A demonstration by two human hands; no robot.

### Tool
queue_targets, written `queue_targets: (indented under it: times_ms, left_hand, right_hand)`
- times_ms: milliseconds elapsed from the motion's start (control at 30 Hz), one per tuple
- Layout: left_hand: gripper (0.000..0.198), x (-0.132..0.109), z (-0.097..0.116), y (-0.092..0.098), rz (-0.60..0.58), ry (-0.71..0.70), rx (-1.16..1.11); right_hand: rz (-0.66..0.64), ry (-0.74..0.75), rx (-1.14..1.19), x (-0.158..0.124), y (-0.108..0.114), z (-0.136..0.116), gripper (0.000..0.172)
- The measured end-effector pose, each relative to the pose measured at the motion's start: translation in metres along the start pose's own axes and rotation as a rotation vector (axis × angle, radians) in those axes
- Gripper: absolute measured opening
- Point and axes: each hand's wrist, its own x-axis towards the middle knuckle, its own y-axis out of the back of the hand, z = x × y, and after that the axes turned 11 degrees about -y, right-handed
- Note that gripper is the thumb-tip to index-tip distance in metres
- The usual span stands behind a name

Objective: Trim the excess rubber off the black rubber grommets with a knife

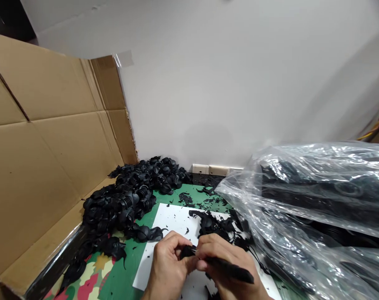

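Held part: While fingers cover much of it, the small black part [186,251] shows a dark, smooth, curved surface; its full shape is hidden.
Its place: between the two hands, above the near half of the white sheet.
Left hand: the left hand [169,262] pinches the part between thumb and fingers.
Right hand: the right hand [222,260] grips one black-handled tool [231,270], its handle slanting towards the near right and a thin shiny tip meeting the part.
Both hands: close together at the fingertips.
Count in hand: one part, one tool.
Pile: one heap of black parts [123,202] on the left, many with ribbed sections, too tangled to count.
Scraps: black shavings [219,229], uncountable, mostly on the right of the sheet and beyond its far edge.
Sheet: one white sheet [142,275] on the green tabletop [117,275].
Bag: one clear plastic bag [286,216] on the right, with black items inside.
Sides: brown cardboard [51,91] on the left, one pale wall [239,83] at the far side.
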Motion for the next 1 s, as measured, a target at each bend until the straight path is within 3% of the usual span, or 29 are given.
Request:
queue_targets:
  times_ms: [100,200,300,367,633,1000]
  left_hand:
    - [0.015,-0.003,0.001,0.000,-0.043,0.002,-0.011]
    - [0.008,-0.005,0.003,-0.002,-0.079,-0.025,-0.024]
    - [0.014,-0.005,0.003,-0.002,-0.033,-0.064,-0.037]
    - [0.015,-0.003,0.002,-0.002,-0.003,-0.064,-0.051]
    - [0.018,0.001,-0.001,0.000,0.038,-0.040,-0.081]
    - [0.014,0.001,0.003,0.001,0.041,-0.058,-0.042]
  right_hand:
    - [0.023,0.063,-0.098,-0.001,-0.003,0.005,0.019]
    - [0.208,0.136,-0.271,0.003,0.004,0.018,0.021]
    - [0.404,0.026,-0.356,0.011,0.019,0.033,0.015]
    - [0.447,-0.074,-0.309,0.014,0.024,0.038,0.010]
    - [0.345,-0.236,-0.139,0.008,0.017,0.029,0.016]
    - [0.345,-0.252,0.066,0.005,0.009,0.023,0.011]
